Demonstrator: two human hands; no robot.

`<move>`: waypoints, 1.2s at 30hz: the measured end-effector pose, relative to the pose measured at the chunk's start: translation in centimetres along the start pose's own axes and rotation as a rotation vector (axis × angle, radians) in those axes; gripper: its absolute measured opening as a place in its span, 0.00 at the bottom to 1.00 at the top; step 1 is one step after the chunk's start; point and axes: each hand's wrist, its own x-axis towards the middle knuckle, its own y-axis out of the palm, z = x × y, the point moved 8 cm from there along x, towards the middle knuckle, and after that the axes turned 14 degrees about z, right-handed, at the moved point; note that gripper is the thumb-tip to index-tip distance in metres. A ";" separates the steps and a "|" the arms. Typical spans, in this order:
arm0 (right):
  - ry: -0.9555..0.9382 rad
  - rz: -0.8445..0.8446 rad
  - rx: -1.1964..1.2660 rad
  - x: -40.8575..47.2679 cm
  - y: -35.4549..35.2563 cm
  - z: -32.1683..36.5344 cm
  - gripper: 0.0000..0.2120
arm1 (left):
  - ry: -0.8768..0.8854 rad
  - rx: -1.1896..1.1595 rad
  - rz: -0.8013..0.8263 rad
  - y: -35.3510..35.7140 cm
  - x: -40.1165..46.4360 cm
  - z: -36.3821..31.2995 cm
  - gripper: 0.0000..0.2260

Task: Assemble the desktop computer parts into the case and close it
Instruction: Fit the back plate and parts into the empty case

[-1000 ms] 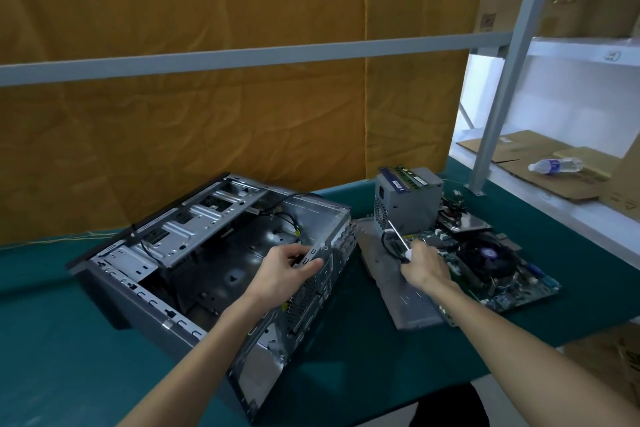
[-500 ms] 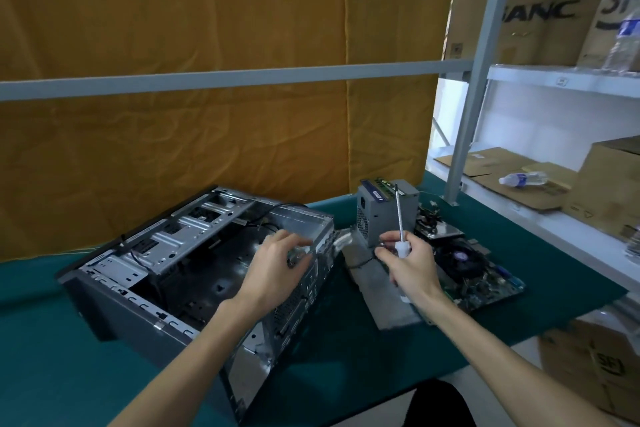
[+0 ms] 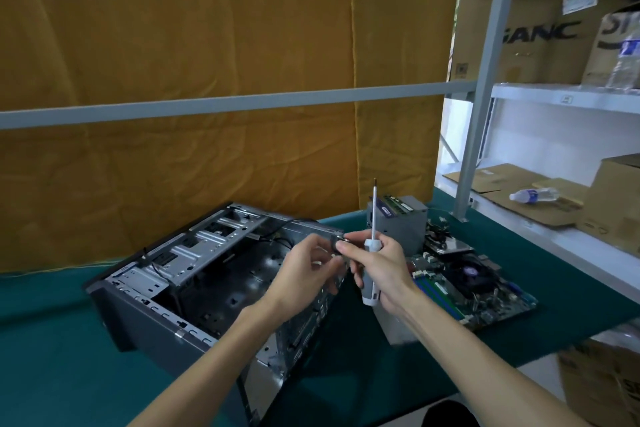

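Observation:
An open grey computer case [image 3: 194, 274] lies on its side on the green table, interior facing up. My left hand [image 3: 304, 274] hovers at the case's right rear edge, its fingers curled around a small dark part that I cannot identify. My right hand [image 3: 377, 270] grips a white-handled screwdriver [image 3: 372, 253] upright, tip pointing up, and its fingertips meet the left hand's. A grey power supply [image 3: 401, 222] stands behind the hands. The motherboard [image 3: 471, 291] with its black fan lies to the right. A grey side panel [image 3: 398, 329] lies flat beneath my right forearm.
A green cloth covers the table [image 3: 52, 340]. A grey rail [image 3: 225, 104] crosses in front of an orange curtain. On the right, white metal shelves [image 3: 554, 229] hold cardboard boxes and a plastic bottle [image 3: 533, 195]. More boxes [image 3: 602, 381] sit on the floor at lower right.
My right hand has lifted the screwdriver from near the panel, turned it tip-up and brought it left to meet my left hand at the case's rear edge. The view has tilted upward.

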 end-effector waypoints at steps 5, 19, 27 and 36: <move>0.121 -0.111 -0.254 2.4 0.1 -1.0 0.12 | -0.047 0.194 -0.037 -4.8 -0.2 2.1 0.04; 0.477 0.055 -1.172 10.5 2.0 -7.3 0.20 | -0.216 0.384 0.289 -9.0 3.2 14.1 0.08; 0.512 0.116 -1.028 13.6 -0.5 -6.7 0.16 | -0.330 0.412 0.378 -7.5 2.2 15.1 0.06; 0.477 0.182 -0.998 14.9 -1.0 -6.4 0.31 | -0.394 0.458 0.623 -4.4 3.1 16.4 0.06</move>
